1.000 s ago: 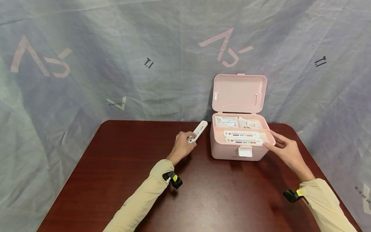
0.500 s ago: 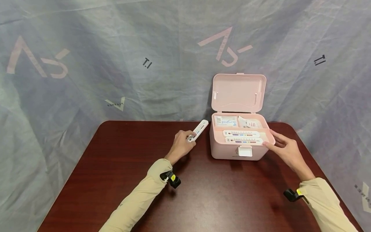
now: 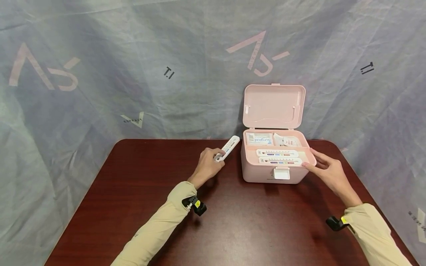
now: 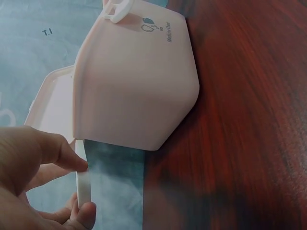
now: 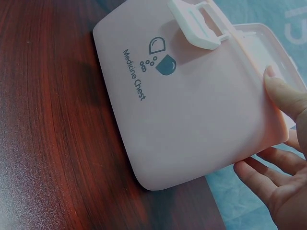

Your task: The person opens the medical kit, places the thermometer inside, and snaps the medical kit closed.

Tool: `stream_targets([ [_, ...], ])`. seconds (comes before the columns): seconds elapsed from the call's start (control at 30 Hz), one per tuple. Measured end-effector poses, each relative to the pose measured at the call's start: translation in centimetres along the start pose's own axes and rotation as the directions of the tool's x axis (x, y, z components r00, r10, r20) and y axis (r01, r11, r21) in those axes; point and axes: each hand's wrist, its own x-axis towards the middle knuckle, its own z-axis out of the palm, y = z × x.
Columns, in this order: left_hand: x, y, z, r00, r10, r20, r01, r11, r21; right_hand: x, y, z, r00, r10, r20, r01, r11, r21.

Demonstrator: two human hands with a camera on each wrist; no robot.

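Observation:
In the head view my left hand [image 3: 207,164] pinches a white strip thermometer [image 3: 229,147] with a printed scale, held slanted just left of a pink medicine chest [image 3: 257,173]. The left wrist view shows that thermometer [image 4: 83,184] edge-on between thumb and fingers. My right hand [image 3: 329,175] holds the chest's right side. In the right wrist view its thumb [image 5: 283,93] lies over the rim and its fingers touch the outer wall. Inside the front compartment lie two similar thermometers, one nearer the back [image 3: 277,153] and one nearer the front [image 3: 280,161].
The chest's lid [image 3: 274,107] stands raised at the back. Its rear compartments hold a packet marked Surgical [image 3: 259,139] and a white wrapped packet [image 3: 285,141]. A white latch [image 3: 281,173] hangs at the front. Behind the dark red table [image 3: 149,177] hangs a grey cloth [image 3: 186,99].
My left hand and its thermometer have shifted slightly, with the strip's far tip a little higher. The right hand keeps its hold on the chest.

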Motion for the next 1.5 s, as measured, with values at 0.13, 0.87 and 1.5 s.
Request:
stream_targets([
  [0.13, 0.0, 0.2, -0.2, 1.0, 0.018, -0.007, -0.018, 1.0, 0.012, 0.0, 0.0, 0.0, 1.0, 0.003, 0.003, -0.003, 1.0, 0.0],
  [0.87, -0.1, 1.6, -0.9, 1.0, 0.026, 0.014, -0.027, 0.999, 0.029, 0.0, 0.0, 0.1, 1.0, 0.004, -0.001, -0.004, 1.0, 0.001],
  [1.5, 0.0, 2.4, -1.0, 0.997, 0.071, 0.006, -0.071, 0.996, 0.045, 0.0, 0.0, 0.1, 1.0, -0.019, -0.01, 0.02, 1.0, 0.014],
])
